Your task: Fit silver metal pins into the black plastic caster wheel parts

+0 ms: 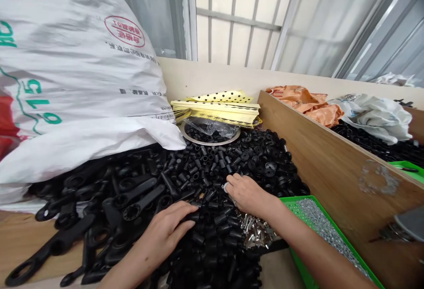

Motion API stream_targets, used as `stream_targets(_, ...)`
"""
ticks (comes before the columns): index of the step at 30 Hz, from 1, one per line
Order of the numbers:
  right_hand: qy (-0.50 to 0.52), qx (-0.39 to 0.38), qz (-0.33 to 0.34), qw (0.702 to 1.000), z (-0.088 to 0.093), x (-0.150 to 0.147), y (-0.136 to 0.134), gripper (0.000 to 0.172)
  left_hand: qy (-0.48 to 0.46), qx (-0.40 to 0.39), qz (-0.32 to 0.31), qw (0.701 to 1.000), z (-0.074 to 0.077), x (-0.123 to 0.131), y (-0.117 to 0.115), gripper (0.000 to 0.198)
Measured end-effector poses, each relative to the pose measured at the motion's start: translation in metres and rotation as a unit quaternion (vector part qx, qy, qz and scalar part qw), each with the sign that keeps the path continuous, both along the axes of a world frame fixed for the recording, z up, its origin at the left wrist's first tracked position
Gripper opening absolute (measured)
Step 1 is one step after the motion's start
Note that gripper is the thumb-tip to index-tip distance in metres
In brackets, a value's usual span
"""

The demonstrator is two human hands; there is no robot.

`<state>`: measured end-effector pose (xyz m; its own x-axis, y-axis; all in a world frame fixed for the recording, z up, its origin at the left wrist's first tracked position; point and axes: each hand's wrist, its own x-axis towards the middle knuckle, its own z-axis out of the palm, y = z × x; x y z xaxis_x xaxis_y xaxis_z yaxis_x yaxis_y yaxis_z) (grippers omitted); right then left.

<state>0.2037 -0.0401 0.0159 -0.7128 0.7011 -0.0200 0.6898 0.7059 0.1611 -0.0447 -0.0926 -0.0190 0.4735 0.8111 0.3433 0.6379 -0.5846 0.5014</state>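
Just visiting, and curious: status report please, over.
Left fingers at short black plastic tubes, grip unclear. Right fingers near shiny silver metal pieces, grip unclear. White printed sack at left, blocking neither.

White sack (82,68) and wooden partition (318,156) flank open room above black parts (217,165).

Black parts (220,218) in a heap

The left hand (172,223) lies over it; the right hand (245,194) (ring (226,187) on a finger) curls just beyond the clips (256,232). What either holds is unclear. A green tray (300,264) shows beneath the right forearm (304,231). Left, a sack (76,73); behind, yellow sheets (215,108) and a bowl (212,143).
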Motion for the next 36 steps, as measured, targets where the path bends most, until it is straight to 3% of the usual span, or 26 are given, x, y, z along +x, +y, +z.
stream_targets(7, 0.01, -0.01, -0.018, 1.0, 0.002, -0.002, 0.003, 0.015, -0.016, 0.009, 0.015, 1.0, 0.012, 0.008, 0.005, 0.019)
stream_targets(18, 0.093, -0.067, -0.035, 0.993, 0.002, -0.025, 0.013, 0.017, 0.027, -0.032, 0.029, 0.999, 0.031, 0.029, 0.037, 0.019)
stream_targets(22, 0.203, -0.099, -0.053, 0.973, 0.006, -0.018, 0.021, 0.009, 0.044, -0.027, 0.028, 0.998, 0.038, 0.044, 0.044, 0.012)
stream_targets(28, 0.357, -0.135, -0.094, 0.919, 0.001, -0.017, 0.026, 0.011, 0.053, 0.016, 0.065, 0.996, 0.048, 0.068, 0.051, 0.009)
stream_targets(31, 0.385, -0.145, -0.095, 0.907, 0.004, -0.012, 0.023, 0.011, 0.064, 0.028, 0.043, 0.997, 0.047, 0.069, 0.051, 0.01)
stream_targets(36, 0.376, -0.15, -0.092, 0.91, 0.015, 0.004, 0.007, 0.02, 0.105, -0.002, -0.029, 0.994, 0.035, 0.055, 0.057, 0.013)
